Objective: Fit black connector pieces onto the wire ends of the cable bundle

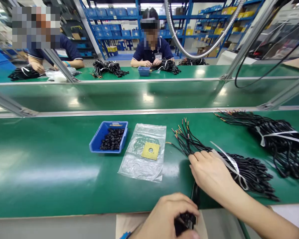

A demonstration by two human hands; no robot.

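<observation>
Near the table's front edge, my left hand [170,215] is closed around a clump of black cable ends [186,219]; their exact shape is partly hidden by the fingers. Black cable [195,196] runs up from there towards my right hand [211,171]. That hand is curled with its fingers together over the near side of a tied bundle of black cables [251,169], gripping cable at its stripped-wire end. Red and yellow wire tips fan out beyond its fingers, and one cable tip [168,143] points left. A white tie [235,167] binds the bundle.
Left of the hands lies a clear plastic bag [132,166] with a yellow square sponge [150,151] on it. Beside it stands a blue bin [96,142] of small black parts. Another cable bundle [276,132] lies right. Metal frame bars and two people are beyond.
</observation>
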